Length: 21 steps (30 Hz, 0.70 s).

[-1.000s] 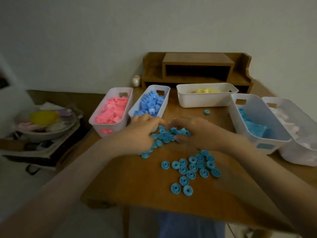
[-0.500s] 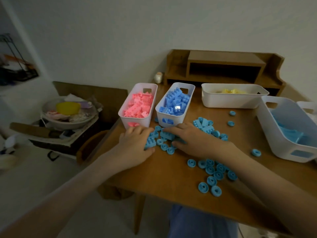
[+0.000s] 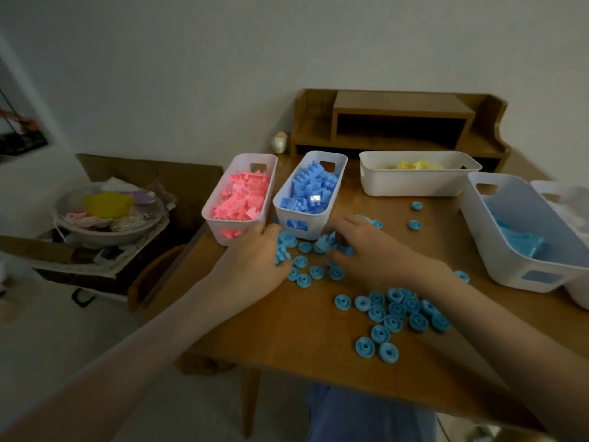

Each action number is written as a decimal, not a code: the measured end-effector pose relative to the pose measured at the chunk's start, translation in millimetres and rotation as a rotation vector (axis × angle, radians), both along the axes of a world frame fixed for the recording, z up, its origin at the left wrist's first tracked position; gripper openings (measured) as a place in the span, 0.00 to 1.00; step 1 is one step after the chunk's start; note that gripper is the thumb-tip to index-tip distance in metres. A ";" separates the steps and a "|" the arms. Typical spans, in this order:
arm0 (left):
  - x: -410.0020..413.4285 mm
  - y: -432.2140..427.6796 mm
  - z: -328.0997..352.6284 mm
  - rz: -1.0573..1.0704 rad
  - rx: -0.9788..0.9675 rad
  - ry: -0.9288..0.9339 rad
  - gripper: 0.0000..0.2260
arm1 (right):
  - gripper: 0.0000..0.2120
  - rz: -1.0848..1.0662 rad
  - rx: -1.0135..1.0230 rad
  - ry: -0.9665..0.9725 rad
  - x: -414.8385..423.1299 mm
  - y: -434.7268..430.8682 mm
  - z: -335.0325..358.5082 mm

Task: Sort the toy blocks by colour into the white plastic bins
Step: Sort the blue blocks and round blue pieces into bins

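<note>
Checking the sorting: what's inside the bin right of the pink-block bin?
Blue studded blocks, heaped in the white bin. Its floor and any lower pieces are covered.

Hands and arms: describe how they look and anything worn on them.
Both arms are bare as far as the view shows: no sleeves, gloves, watch or bracelet at the left hand or right hand. No rings show on the visible fingers. Blue clothing covers the lap.

Single head view: looks forward and down, close over table.
</note>
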State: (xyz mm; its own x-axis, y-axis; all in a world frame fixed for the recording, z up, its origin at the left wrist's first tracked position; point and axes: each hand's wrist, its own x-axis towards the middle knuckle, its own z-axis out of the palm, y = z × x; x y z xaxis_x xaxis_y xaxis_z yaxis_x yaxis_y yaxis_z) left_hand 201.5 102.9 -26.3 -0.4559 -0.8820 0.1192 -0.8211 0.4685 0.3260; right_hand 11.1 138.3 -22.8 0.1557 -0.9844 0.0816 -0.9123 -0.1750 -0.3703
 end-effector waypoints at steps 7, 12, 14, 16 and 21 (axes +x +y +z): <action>-14.2 4.8 7.6 -0.039 0.174 0.331 0.15 | 0.09 -0.157 0.091 -0.507 -8.3 11.9 12.6; -36.1 11.6 12.4 -0.049 0.225 0.446 0.14 | 0.12 -0.293 0.381 -1.214 -11.6 19.4 22.1; -48.1 14.1 15.9 -0.075 0.148 0.466 0.14 | 0.12 -0.234 0.496 -1.445 -14.3 23.2 26.8; -60.9 16.8 19.2 -0.103 0.119 0.507 0.14 | 0.13 -0.157 0.566 -1.577 -18.0 25.8 30.4; -90.8 21.1 22.4 -0.156 0.168 0.554 0.15 | 0.17 -0.207 0.513 -1.571 -24.5 25.7 29.0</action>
